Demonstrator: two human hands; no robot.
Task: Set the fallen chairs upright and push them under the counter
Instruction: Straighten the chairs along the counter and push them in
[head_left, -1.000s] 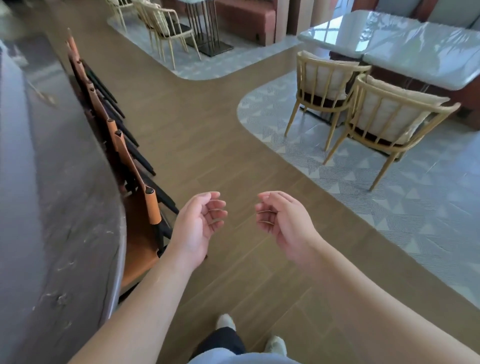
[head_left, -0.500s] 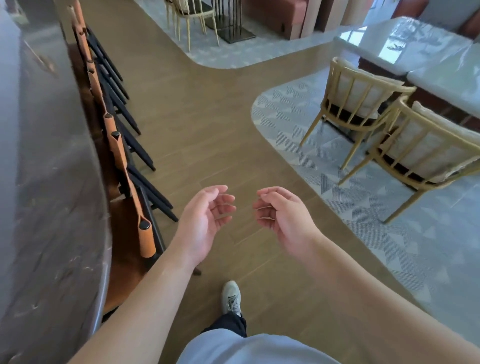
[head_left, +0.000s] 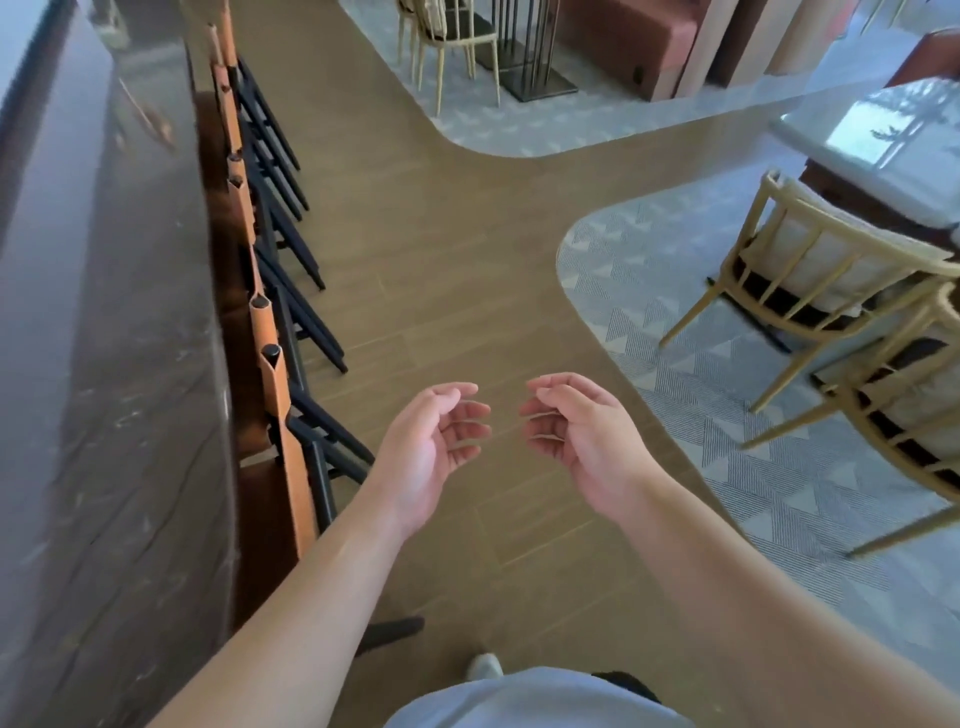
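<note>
**Empty hands beside the counter**

The left hand (head_left: 434, 447) and right hand (head_left: 582, 436) hover over the wood floor (head_left: 467, 260), fingers loosely curled, holding nothing. Orange-backed bar chairs (head_left: 275, 384) stand upright in a row, tucked along the dark counter's (head_left: 104, 364) right edge. Pale wooden chairs (head_left: 810, 280) sit at a white table (head_left: 883, 150) far right.

Open wood floor (head_left: 467, 249) runs from the hands toward 12 o'clock, nothing on it. At 9 to 11, table (head_left: 104, 364) edge with upright chairs (head_left: 275, 395) tucked under; black legs splay into the aisle. At 2 to 3, cane chairs (head_left: 810, 280) on patterned tile (head_left: 649, 312). Left hand (head_left: 431, 447) and right hand (head_left: 576, 436) hang over bare floor, touching nothing.
</note>
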